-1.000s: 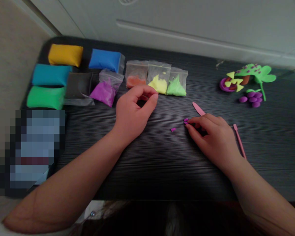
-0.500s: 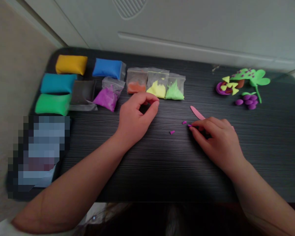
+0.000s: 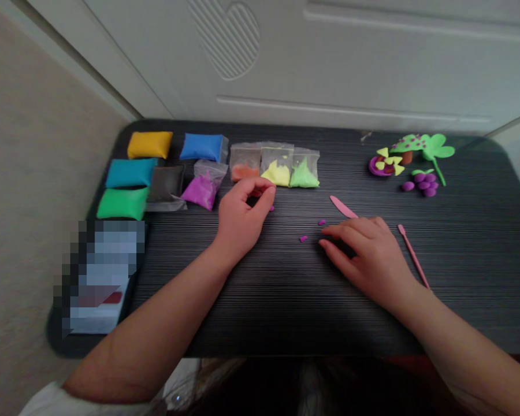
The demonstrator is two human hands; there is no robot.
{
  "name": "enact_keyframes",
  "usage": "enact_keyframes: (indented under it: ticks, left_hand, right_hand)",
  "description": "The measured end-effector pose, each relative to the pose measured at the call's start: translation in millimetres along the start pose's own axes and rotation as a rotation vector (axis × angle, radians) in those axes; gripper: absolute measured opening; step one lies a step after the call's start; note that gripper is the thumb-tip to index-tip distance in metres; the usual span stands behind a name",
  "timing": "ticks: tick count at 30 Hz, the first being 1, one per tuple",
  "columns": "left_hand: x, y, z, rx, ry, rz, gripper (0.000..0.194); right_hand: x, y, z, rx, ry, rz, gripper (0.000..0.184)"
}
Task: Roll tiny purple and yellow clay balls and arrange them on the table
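purple pieces (image 3: 303, 238) lie on the dark worktop (image 3: 242, 312), just beside the right hand (image 3: 321, 236), which is open, thumb and forefinger parted. the left hand (image 3: 272, 189) has its thumb and forefinger curled close, a small purple bit (image 3: 272, 208) right by them, and whether it grips anything i can't tell; the pink blade-shaped tool (image 3: 341, 205) sits partly hidden by the right hand.

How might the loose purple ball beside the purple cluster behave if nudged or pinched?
The loose purple ball would probably roll, being rounded. Its small size suggests little weight; its matte, clay-like look suggests a pinch could dent it.
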State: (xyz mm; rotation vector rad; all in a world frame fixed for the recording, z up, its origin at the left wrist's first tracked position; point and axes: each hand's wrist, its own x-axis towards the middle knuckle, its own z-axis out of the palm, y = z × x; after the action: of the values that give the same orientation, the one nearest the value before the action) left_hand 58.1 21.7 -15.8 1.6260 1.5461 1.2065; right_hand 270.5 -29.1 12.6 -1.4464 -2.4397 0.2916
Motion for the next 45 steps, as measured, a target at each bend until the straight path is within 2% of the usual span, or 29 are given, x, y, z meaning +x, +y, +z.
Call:
enact_keyframes:
  ticks: [5, 8, 13, 17, 19, 22, 29, 31, 34, 41, 45]
  left_hand:
    - [0.2, 0.4, 0.2, -0.046, 0.013, -0.019, 0.01]
    - [0.1, 0.8, -0.1, -0.074, 0.012, -0.027, 0.009]
    - [0.5, 1.1, -0.4, -0.079, 0.009, -0.034, 0.009]
    - [1.0, 0.8, -0.3, -0.076, 0.015, -0.028, 0.008]
    - [1.2, 1.2, -0.5, -0.067, 0.018, -0.026, 0.008]
    - [1.3, 2.4, -1.0, -0.051, 0.013, -0.033, 0.008]
    - [1.1, 2.5, -1.5, -0.046, 0.024, -0.038, 0.008]
    - [1.0, 2.2, -1.4, -0.046, 0.026, -0.038, 0.008]
    - [0.9, 2.1, -1.2, -0.045, 0.028, -0.032, 0.007]
    - [1.2, 2.6, -1.0, -0.043, 0.028, -0.03, 0.006]
    - [1.3, 2.6, -1.2, -0.037, 0.033, -0.028, 0.007]
  right_hand:
    - [9.7, -23.3, 9.5, -0.157, -0.064, -0.085, 0.028]
    - [13.0, -26.4, 14.9, -0.198, -0.07, -0.101, 0.024]
    - [8.2, -10.6, 8.2, -0.003, 0.011, -0.139, 0.016]
    - [4.9, 8.5, -6.1, 0.136, 0.205, 0.065, 0.015]
    - [4.4, 14.4, -10.8, 0.21, 0.298, 0.184, 0.02]
    - [4.2, 15.4, -14.7, 0.313, 0.37, 0.279, 0.028]
    - [2.5, 11.4, -18.2, 0.356, 0.322, 0.266, 0.015]
    - [1.7, 13.7, -17.5, 0.388, 0.336, 0.283, 0.01]
    - [1.6, 15.1, -16.5, 0.452, 0.385, 0.296, 0.014]
    - [2.6, 10.1, -20.1, 0.4, 0.31, 0.211, 0.014]
    - [1.9, 12.7, -16.7, 0.423, 0.314, 0.174, 0.006]
